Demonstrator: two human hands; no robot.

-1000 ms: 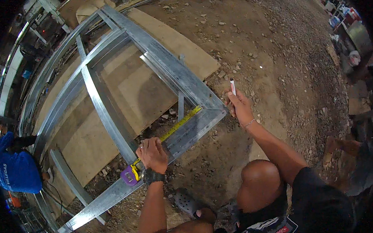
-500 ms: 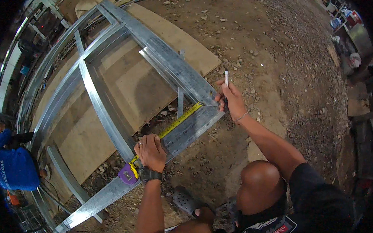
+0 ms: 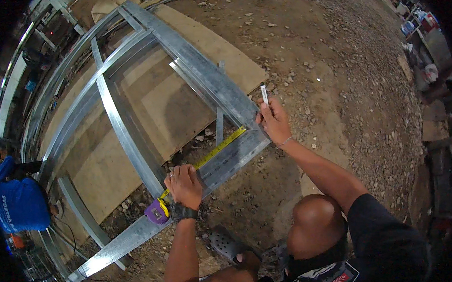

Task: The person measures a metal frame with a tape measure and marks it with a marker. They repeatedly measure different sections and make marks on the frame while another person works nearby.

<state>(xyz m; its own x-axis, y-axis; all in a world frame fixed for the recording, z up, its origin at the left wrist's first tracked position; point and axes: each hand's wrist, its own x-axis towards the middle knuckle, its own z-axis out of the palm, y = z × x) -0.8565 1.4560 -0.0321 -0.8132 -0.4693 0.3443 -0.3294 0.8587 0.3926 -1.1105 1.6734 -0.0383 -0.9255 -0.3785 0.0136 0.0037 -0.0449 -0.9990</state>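
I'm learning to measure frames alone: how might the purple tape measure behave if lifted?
The tape measure's purple case is probably light, being compact. Its yellow blade, a thin strip stretched along the metal frame, may stay fairly straight yet bend if unsupported. The case could swing or tip, as the left hand lies over the blade beside it.

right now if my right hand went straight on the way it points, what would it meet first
Most likely the metal frame's long side beam: it lies just ahead of the right hand, which holds the white marker. Depth is unclear, so the hand may already touch it.
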